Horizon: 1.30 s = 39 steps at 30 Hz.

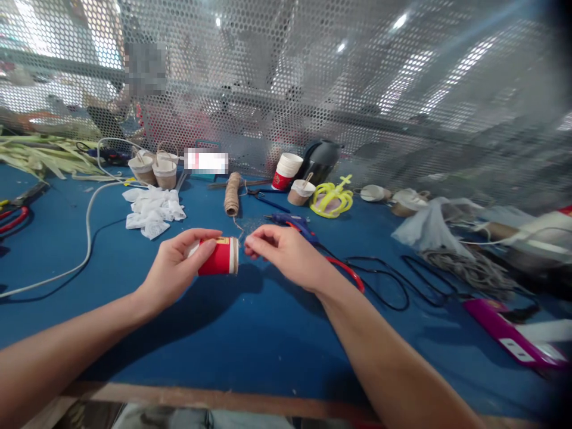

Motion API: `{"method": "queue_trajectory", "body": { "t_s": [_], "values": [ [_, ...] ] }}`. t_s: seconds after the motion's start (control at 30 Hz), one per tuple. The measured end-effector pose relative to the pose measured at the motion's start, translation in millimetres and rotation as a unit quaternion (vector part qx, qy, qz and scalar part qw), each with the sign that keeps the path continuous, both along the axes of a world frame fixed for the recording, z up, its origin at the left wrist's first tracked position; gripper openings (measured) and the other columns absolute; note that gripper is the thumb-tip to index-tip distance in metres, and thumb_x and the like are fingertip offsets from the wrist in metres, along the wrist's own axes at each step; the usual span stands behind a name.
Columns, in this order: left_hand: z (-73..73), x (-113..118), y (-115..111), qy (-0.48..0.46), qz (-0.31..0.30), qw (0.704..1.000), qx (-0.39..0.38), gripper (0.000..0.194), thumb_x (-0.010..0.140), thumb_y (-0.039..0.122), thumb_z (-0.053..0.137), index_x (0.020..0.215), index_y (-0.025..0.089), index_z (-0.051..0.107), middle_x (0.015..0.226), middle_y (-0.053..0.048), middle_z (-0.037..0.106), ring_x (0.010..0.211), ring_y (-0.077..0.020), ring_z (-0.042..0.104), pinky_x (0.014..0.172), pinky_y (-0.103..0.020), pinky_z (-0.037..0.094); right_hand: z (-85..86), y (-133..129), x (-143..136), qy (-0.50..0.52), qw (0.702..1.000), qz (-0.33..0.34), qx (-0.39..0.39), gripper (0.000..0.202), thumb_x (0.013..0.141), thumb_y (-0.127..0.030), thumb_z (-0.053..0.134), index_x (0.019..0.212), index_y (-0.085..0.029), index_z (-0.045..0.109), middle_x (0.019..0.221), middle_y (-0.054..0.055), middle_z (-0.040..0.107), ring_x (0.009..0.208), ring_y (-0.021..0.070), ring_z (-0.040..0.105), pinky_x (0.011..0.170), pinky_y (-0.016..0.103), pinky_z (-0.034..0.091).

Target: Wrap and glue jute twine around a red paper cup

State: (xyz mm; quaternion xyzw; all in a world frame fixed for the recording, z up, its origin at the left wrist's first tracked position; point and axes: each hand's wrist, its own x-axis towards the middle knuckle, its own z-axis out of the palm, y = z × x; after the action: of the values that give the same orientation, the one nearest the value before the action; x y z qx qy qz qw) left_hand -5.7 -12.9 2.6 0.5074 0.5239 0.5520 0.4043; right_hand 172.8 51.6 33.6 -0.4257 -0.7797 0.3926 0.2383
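Note:
My left hand (183, 256) is wrapped round a red and white paper cup (218, 260) lying on its side in the air above the table. Brown twine circles the cup's right-hand end. Just to the right, my right hand (277, 250) is closed in a pinch on the loose strand of twine (240, 225). That strand runs back to a twine roll (232, 195) on the table; the bit between the fingertips is too small to see clearly. Behind my right hand lies a blue hot glue gun (292, 223).
White lacy fabric (154, 208) and several twine-wrapped cups (165, 174) are at the back left. Stacked paper cups (287, 171), a yellow crown-shaped piece (331, 199) and blue-handled pliers (272, 199) stand behind. Black cable (384, 286) and a purple power strip (513, 336) lie right.

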Motion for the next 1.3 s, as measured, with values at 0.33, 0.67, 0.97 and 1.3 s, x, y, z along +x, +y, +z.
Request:
{"method": "queue_trajectory", "body": {
  "t_s": [0.33,0.67,0.97,1.3],
  "values": [
    [-8.4,-3,-5,0.110,-0.018,0.991,0.069,0.026,0.080,0.033,0.053,0.095,0.016,0.064,0.089,-0.004,0.069,0.074,-0.0138,0.063,0.066,-0.020,0.049,4.7,-33,-7,0.047,0.997,-0.014,-0.063,0.011,0.076,-0.025,0.054,0.076,-0.016,0.060,0.071,0.002,0.064,0.063,0.0126,0.056,0.059,0.025,0.043],
    [-6.7,-2,-8,0.242,-0.006,0.961,0.131,0.023,0.082,0.025,0.049,0.096,0.015,0.064,0.084,-0.003,0.070,0.067,-0.0094,0.062,0.062,-0.015,0.047,-5.0,-37,-7,0.033,0.999,-0.023,-0.024,0.009,0.076,-0.022,0.052,0.074,-0.016,0.058,0.070,0.002,0.064,0.064,0.0131,0.057,0.061,0.026,0.045],
    [-8.1,-4,-9,0.290,-0.009,0.946,0.146,0.025,0.082,0.023,0.048,0.099,0.013,0.063,0.073,-0.001,0.069,0.055,-0.0063,0.056,0.053,-0.012,0.042,-8.4,-38,-5,0.028,0.999,-0.021,-0.016,0.008,0.076,-0.021,0.053,0.074,-0.015,0.058,0.068,0.002,0.064,0.062,0.0126,0.058,0.060,0.025,0.046],
    [-5.8,-3,-9,0.252,-0.021,0.960,0.121,0.023,0.081,0.024,0.049,0.098,0.016,0.064,0.085,-0.001,0.070,0.067,-0.0085,0.061,0.063,-0.014,0.046,-5.7,-37,-4,0.057,0.997,-0.011,-0.047,0.009,0.076,-0.021,0.053,0.076,-0.015,0.060,0.072,0.002,0.065,0.066,0.0134,0.059,0.064,0.027,0.046]
  ]
}}
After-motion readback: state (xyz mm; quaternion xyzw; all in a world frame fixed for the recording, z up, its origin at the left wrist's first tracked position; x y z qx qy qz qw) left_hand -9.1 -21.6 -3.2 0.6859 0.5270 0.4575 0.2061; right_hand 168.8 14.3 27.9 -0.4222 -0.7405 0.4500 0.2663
